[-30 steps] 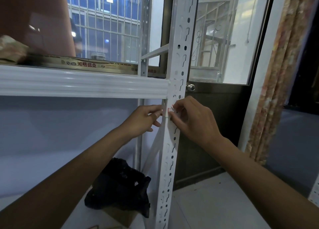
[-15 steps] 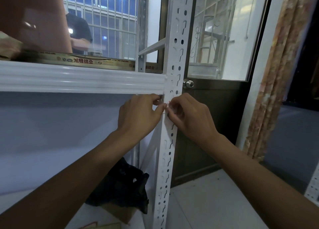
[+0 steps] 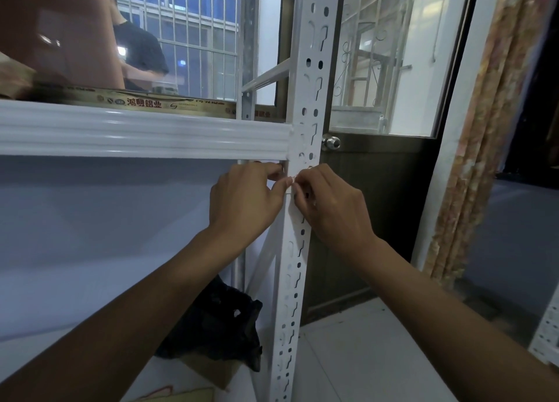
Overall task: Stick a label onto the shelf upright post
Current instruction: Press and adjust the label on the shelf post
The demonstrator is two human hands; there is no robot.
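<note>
You are pinching the label (image 3: 295,177) between both hands, your left hand (image 3: 245,202) curling thumb and forefinger on its left edge, your right hand (image 3: 329,208) nipping the right edge, probably to lay it flat and square. It is sitting against the slotted upright post (image 3: 295,265), just under the end of the shelf beam (image 3: 145,132). A black bag (image 3: 220,320) is slumping by the post's foot; a knobbed door (image 3: 378,205) is standing behind
</note>
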